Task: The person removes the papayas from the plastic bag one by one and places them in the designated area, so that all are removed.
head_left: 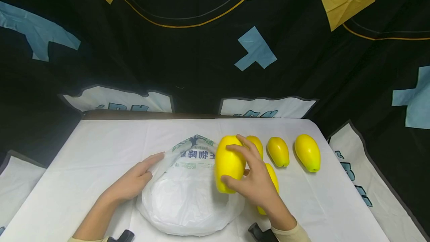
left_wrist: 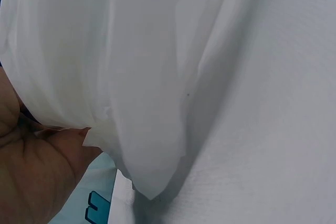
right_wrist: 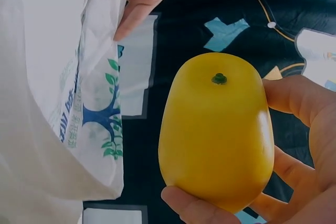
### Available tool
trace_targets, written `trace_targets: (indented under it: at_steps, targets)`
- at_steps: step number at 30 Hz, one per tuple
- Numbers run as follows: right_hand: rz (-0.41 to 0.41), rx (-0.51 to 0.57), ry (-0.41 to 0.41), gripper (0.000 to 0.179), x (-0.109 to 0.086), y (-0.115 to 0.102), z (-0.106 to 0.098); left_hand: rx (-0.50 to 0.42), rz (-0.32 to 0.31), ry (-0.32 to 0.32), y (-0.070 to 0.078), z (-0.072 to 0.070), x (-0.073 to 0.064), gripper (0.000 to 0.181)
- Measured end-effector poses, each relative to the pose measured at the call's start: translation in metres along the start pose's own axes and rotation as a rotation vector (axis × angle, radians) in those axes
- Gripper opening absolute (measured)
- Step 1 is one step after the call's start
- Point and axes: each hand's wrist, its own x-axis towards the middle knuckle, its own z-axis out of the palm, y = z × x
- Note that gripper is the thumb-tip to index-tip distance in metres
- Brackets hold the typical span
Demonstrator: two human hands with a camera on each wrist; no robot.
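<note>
A white plastic bag (head_left: 191,201), printed with a blue-and-green tree and blue characters, lies with its mouth raised in the middle of the table. My left hand (head_left: 132,180) pinches the bag's rim on its left side; the left wrist view shows the bag (left_wrist: 142,103) hanging in folds from the thumb and fingers. Thumb and fingers of my right hand (head_left: 255,182) grip a smooth yellow oblong fruit (head_left: 228,163) over the bag's right side. Up close in the right wrist view, this fruit (right_wrist: 215,135) has a small green stem nub, and the bag stands beside it.
Several more yellow fruits rest on the white tablecloth (head_left: 336,204) to the right, among them one at the far right (head_left: 307,153) and one beside it (head_left: 278,151). Others are partly hidden behind my right hand. A black patterned cloth (head_left: 188,66) hangs behind the table.
</note>
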Motion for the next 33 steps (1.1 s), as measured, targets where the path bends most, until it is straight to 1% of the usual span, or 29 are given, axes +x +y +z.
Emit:
trace_targets:
  at_steps: [4, 8, 12, 17, 22, 33]
  targets:
    - [-0.017, 0.003, 0.018, 0.07, -0.003, 0.003, -0.006, 0.002, 0.005, -0.002, 0.001, -0.001, 0.0, 0.058]
    - [-0.028, 0.011, 0.043, 0.069, -0.006, 0.009, -0.01, 0.006, -0.017, -0.001, 0.001, -0.002, -0.001, 0.058]
    - [-0.029, 0.009, 0.066, 0.068, -0.008, 0.014, -0.014, 0.009, -0.027, -0.001, 0.002, -0.001, -0.001, 0.058]
    - [-0.009, 0.017, 0.076, 0.069, -0.01, 0.017, -0.02, 0.006, -0.015, -0.002, 0.0, -0.001, 0.0, 0.059]
    - [0.013, -0.015, 0.082, 0.069, -0.011, 0.018, -0.026, 0.004, -0.012, -0.003, -0.002, 0.0, 0.0, 0.059]
    - [0.02, -0.057, 0.108, 0.07, -0.017, 0.027, -0.042, -0.009, -0.023, 0.001, -0.002, 0.0, 0.0, 0.06]
